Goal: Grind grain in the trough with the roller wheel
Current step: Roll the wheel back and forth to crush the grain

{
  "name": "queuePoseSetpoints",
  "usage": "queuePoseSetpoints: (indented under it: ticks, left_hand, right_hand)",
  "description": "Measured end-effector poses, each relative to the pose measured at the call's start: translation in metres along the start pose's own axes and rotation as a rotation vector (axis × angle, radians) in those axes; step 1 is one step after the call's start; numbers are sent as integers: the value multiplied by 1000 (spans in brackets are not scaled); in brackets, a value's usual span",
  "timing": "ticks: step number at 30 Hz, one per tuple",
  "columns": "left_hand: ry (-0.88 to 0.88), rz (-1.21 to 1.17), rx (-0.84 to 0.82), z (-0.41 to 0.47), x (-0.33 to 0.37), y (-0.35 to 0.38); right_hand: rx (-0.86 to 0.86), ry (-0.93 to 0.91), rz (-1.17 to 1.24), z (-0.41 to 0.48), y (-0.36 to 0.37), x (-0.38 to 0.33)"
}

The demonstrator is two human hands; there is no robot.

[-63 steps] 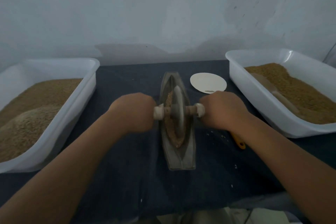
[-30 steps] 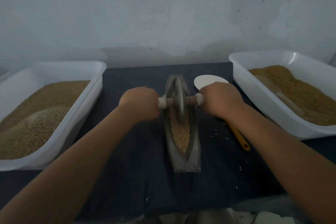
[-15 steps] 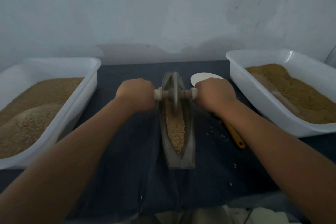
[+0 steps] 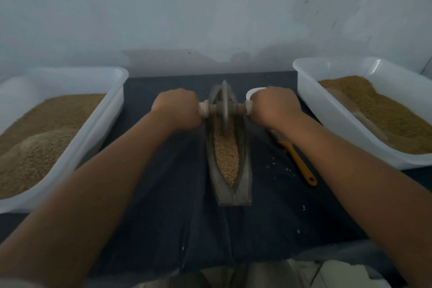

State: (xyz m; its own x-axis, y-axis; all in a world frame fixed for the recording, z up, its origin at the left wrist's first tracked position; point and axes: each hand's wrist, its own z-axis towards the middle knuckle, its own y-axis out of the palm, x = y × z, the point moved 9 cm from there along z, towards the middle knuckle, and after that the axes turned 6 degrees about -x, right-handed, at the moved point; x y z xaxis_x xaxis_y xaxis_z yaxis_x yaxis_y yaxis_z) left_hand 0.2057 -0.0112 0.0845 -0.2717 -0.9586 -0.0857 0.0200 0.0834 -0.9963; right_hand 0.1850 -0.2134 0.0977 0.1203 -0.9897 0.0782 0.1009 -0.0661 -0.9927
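A narrow, boat-shaped grey trough (image 4: 243,184) lies lengthwise on the dark cloth (image 4: 163,194) in the middle of the table, its blunt end nearest the person and its far tip pointing at the wall (image 4: 210,7). A bed of pale brown grain (image 4: 226,154) fills its groove, tapering to a point toward the near end. The roller wheel (image 4: 225,105), a thin grey disc, stands upright on its edge in the far part of the trough, with a wooden axle (image 4: 239,107) running crosswise through its hub and a pale collar on each side. A white tub (image 4: 93,124) heaped with brown grain sits well to the left, and a second white tub (image 4: 327,110) with grain and a half-buried scoop (image 4: 357,112) sits to the right. Just right of the trough an orange-handled tool (image 4: 301,166) lies on the cloth, its head hidden under the right forearm, and a few loose grains (image 4: 280,167) are scattered beside it. A white round dish (image 4: 253,92) shows only as a sliver behind the right knuckles. The left hand (image 4: 176,110) and the right hand (image 4: 273,107) are each closed in a fist round one end of the axle, knuckles up, level with each other on either side of the wheel; both bare forearms reach forward from the bottom corners of the view
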Motion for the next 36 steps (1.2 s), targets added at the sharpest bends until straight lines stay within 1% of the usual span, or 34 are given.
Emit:
queuePoseSetpoints:
  ticks: [3,5,8,11,13,16,19,21,23,24,25,27,30,32,34,36]
  left_hand:
    - [38,26,-19,-23,5,7]
    - [69,67,-6,-48,6,16]
    - [111,139,43,-68,11,19]
    - [83,116,-13,-41,7,14]
    - [39,99,-13,-15,4,2]
    - [10,79,0,-1,4,-5]
    - [39,44,-14,-26,6,4]
    - [65,30,-16,-55,4,17]
    - [79,33,-15,-79,2,28]
    - [76,33,-15,-83,1,31]
    - [68,23,-21,-81,-1,33]
    - [50,-14,-41,-61,-3,30]
    - [1,-1,-8,-11,-7,8]
    - [-3,-10,-6,9,-7,-2]
    - [22,-17,-40,8,-2,-1]
    - [60,-23,-91,-8,2,5]
  right_hand:
    - [24,-23,11,-22,5,2]
    - [7,-58,-61,-47,16,3]
    - [39,-97,-129,-72,26,2]
    - [75,-43,-66,-47,24,5]
    - [96,9,-22,-18,15,5]
    - [56,47,11,3,9,5]
    - [53,-34,-11,-18,11,2]
    - [47,-101,-86,-48,15,-1]
    - [86,-166,-168,-76,9,-9]
    - [109,-171,-184,-80,5,-10]
    - [104,-171,-186,-77,6,-9]
    - [42,-134,-115,-52,12,-6]
    - [85,-46,-74,-3,5,-1]
    - [45,-12,-59,16,6,2]
    - [-15,-7,-18,16,11,3]
    - [-10,-21,18,-2,12,5]
